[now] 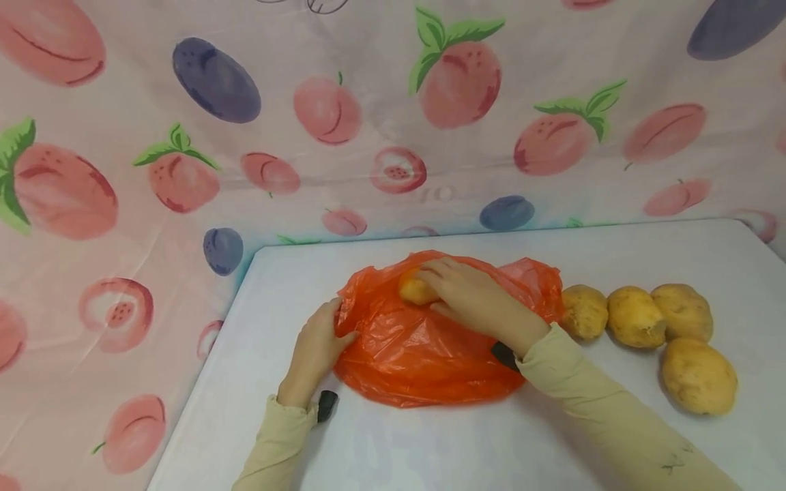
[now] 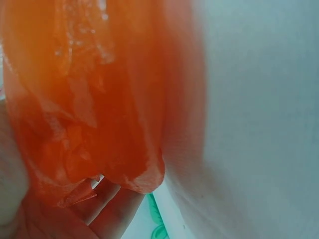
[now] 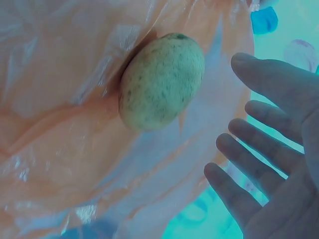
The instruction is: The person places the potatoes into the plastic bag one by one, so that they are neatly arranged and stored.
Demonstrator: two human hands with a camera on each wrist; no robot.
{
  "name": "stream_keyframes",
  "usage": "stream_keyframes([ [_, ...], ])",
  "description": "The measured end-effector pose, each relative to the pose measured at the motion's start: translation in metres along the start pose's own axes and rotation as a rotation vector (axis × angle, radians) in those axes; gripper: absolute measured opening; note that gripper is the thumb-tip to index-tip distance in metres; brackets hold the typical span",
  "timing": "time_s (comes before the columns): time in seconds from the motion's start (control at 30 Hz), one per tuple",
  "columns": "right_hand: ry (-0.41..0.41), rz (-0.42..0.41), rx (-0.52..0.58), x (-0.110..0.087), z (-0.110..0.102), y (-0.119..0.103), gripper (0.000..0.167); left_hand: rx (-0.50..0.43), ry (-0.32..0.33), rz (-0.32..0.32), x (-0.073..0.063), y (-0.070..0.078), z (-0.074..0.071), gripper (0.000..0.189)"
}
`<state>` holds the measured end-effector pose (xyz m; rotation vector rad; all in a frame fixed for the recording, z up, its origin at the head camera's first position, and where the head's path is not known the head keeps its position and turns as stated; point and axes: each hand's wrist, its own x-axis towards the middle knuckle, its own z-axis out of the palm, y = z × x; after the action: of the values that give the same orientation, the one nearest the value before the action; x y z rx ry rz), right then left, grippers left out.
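Note:
A thin orange-red plastic bag (image 1: 424, 354) lies spread on the table, with a potato (image 1: 416, 288) resting on its upper part. My left hand (image 1: 316, 351) holds the bag's left edge, its thumb over the near side and its fingers partly hidden behind the plastic. In the left wrist view the bag (image 2: 119, 114) covers part of those fingers (image 2: 117, 206). My right hand (image 1: 469, 293) reaches over the bag beside the potato. Seen from the right wrist, the potato (image 3: 162, 82) sits apart from that hand (image 3: 279, 149), whose fingers are spread and straight.
Several more potatoes (image 1: 635, 317) lie grouped to the right of the bag, one (image 1: 699, 376) nearer the front. They stand on a white table (image 1: 430, 450). Behind it and to the left hangs a fruit-patterned cloth (image 1: 344, 177). A dark strap piece (image 1: 327, 405) shows at the left wrist.

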<state>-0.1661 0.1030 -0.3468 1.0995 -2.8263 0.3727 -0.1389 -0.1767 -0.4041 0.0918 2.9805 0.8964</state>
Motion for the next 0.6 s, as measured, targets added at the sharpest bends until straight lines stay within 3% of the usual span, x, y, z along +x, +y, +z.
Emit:
stream_keyframes([
  [0.6,0.064,0.019,-0.049,-0.032,-0.012,0.018,0.057,0.019,-0.002,-0.010,0.000,-0.002,0.002,0.071],
])
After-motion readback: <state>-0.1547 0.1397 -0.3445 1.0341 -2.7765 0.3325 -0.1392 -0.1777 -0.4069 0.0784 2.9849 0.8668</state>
